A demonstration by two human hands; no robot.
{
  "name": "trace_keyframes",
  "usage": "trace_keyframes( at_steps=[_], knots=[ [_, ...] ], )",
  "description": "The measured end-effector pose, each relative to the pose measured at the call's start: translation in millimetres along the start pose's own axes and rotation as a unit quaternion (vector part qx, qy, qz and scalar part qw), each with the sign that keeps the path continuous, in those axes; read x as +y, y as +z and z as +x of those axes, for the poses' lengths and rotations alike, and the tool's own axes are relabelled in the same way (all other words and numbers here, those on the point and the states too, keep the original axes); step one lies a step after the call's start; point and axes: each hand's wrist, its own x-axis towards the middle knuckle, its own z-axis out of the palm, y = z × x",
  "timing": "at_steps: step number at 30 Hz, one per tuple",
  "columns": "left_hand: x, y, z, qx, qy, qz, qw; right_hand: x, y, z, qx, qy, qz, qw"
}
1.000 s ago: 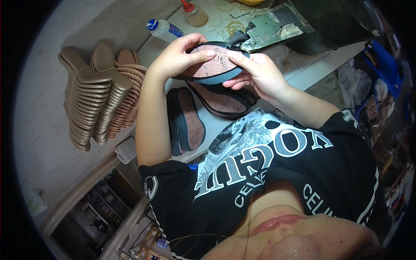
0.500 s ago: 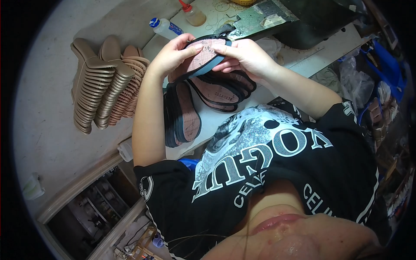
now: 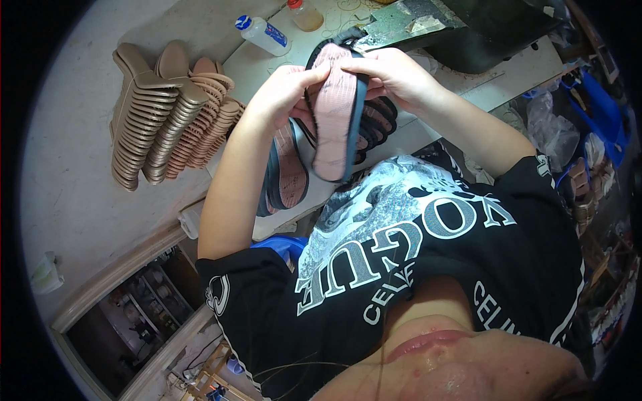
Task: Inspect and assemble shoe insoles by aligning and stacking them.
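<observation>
A long insole (image 3: 336, 127) with a pink, marked face and a dark rim hangs upright between my hands, its wide upper part pinched and its narrower end toward my chest. My left hand (image 3: 291, 90) grips its left edge, the thumb pressed on the pink face. On the opposite side my right hand (image 3: 396, 75) is closed on it too, thumb on the face and fingers behind. Black straps show at its top. Below my left hand lies a stack of similar pink and dark insoles (image 3: 291, 170); another dark pile (image 3: 376, 127) sits behind the held one, partly hidden.
Rows of nested gold and pinkish insoles (image 3: 144, 127) stand at the left by the wall. A white bottle with a blue cap (image 3: 262, 35) and a red-capped bottle (image 3: 306, 16) are at the back of the white table (image 3: 498, 88). A green board (image 3: 414, 23) lies to their right.
The insole has swung from a slant to upright, so its full pink face now shows. Both hands still hold its upper part.
</observation>
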Motion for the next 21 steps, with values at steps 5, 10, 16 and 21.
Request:
trace_keyframes(
  at_steps=[5,10,16,21],
  knots=[
    [-9.2,12.2,4.9,0.04,0.014,-0.047,0.998,8.1,-7.1,-20.2,-0.074,0.046,-0.094,0.992],
    [0.0,17.5,-7.0,0.019,-0.018,-0.066,0.997,12.2,-24.1,-11.5,-0.032,-0.003,-0.197,0.98],
    [-21.5,7.9,4.7,0.05,0.04,-0.042,0.997,7.2,-25.0,2.9,-0.033,-0.03,-0.203,0.978],
    [-19.9,23.4,1.0,0.137,0.09,-0.098,0.982,19.6,-34.1,-10.2,-0.078,0.007,-0.056,0.995]
  ],
)
